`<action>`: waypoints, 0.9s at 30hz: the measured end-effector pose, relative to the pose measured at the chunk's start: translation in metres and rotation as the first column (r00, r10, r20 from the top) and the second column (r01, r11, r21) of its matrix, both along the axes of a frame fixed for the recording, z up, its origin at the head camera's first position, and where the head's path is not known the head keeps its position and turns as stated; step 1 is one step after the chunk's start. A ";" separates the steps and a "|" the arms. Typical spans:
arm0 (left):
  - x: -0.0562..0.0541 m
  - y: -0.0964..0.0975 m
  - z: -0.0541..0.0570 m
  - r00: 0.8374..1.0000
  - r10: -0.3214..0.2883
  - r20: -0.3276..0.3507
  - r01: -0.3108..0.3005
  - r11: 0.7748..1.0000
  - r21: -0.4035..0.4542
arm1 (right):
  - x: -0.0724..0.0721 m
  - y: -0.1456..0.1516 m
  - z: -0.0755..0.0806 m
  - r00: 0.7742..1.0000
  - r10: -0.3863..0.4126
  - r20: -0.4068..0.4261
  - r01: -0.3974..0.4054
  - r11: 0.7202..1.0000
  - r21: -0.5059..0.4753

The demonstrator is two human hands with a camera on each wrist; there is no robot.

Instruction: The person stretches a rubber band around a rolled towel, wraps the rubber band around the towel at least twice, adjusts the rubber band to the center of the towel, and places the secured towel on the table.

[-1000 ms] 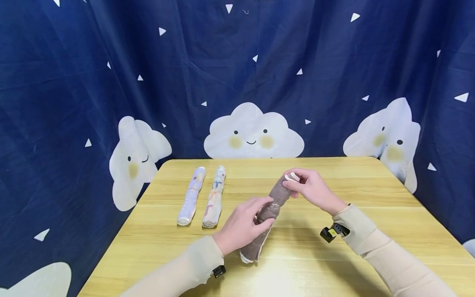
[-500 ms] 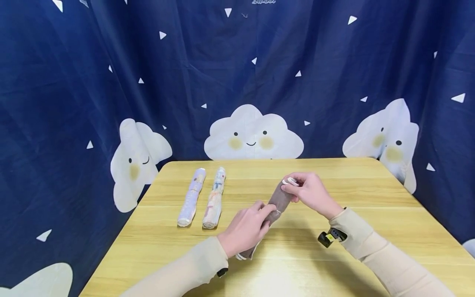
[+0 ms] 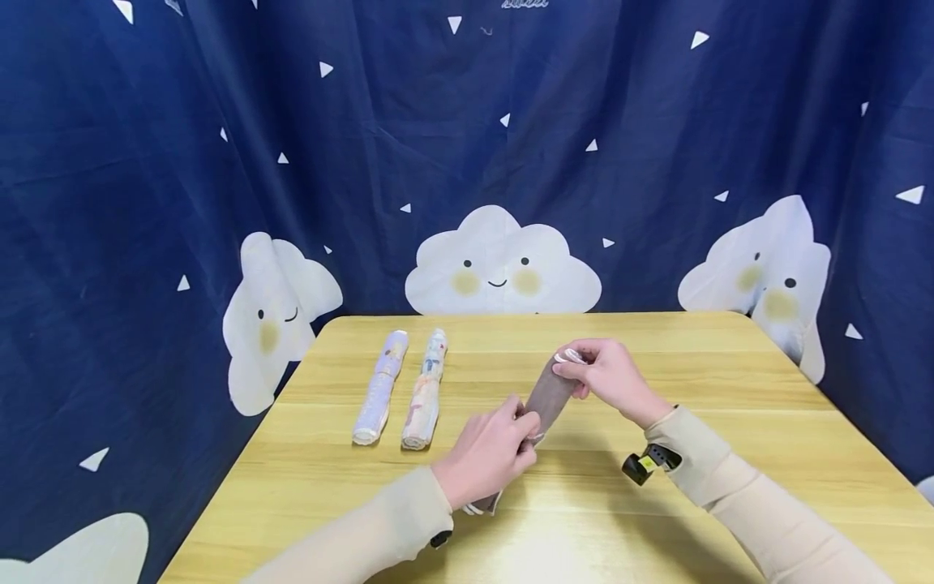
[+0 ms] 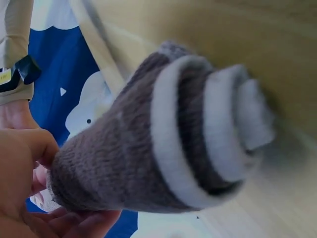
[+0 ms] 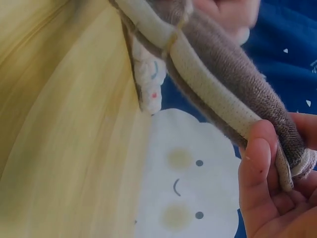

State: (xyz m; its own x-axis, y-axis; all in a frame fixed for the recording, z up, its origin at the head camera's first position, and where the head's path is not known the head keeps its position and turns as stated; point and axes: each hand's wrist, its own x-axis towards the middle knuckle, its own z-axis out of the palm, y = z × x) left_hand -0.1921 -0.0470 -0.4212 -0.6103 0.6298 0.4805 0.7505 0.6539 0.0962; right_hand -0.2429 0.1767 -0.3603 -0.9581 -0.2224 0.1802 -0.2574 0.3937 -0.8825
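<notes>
A rolled-up brown towel [image 3: 549, 394] with white edges is held at a slant above the table. My right hand [image 3: 611, 380] pinches its far end between thumb and fingers. My left hand [image 3: 490, 451] grips the roll around its middle and hides much of the lower half. In the left wrist view the towel's near end [image 4: 213, 124] shows white-edged spiral layers. A thin band [image 5: 174, 35] circles the waist of the roll in the right wrist view, close to the left-hand fingers.
Two more rolled towels, a lilac one [image 3: 381, 388] and a white patterned one [image 3: 425, 391], lie side by side at the left of the wooden table [image 3: 693, 365]. A dark blue curtain [image 3: 503, 162] with cloud prints hangs behind the table.
My left-hand fingers, earlier spread around the brown towel's middle, have drawn together at its waist and cover more of it. The far end has dropped slightly with my right hand.
</notes>
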 end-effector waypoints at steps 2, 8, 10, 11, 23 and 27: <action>0.001 -0.002 -0.003 0.999 -0.016 -0.033 0.017 1.000 0.017 | -0.001 0.002 0.001 1.000 -0.007 0.020 0.007 1.000 -0.007; 0.001 -0.010 -0.007 0.997 -0.045 -0.065 0.051 0.994 0.099 | -0.002 0.006 0.005 0.996 -0.048 0.074 0.048 0.999 0.001; 0.000 -0.011 -0.007 0.998 -0.046 -0.049 0.051 0.992 0.115 | -0.003 0.007 0.005 0.995 -0.053 0.088 0.053 0.999 0.003; -0.001 -0.012 -0.007 0.999 -0.044 -0.030 0.047 0.991 0.125 | -0.003 0.007 0.006 0.994 -0.058 0.092 0.059 0.998 -0.001; -0.011 -0.018 -0.004 0.751 -0.325 0.575 -0.049 0.841 0.539 | -0.007 0.013 0.002 0.992 0.111 0.066 -0.105 0.990 -0.089; -0.014 -0.020 -0.005 0.679 -0.393 0.620 -0.096 0.790 0.605 | -0.006 0.019 0.001 0.965 0.256 0.064 -0.237 0.948 -0.212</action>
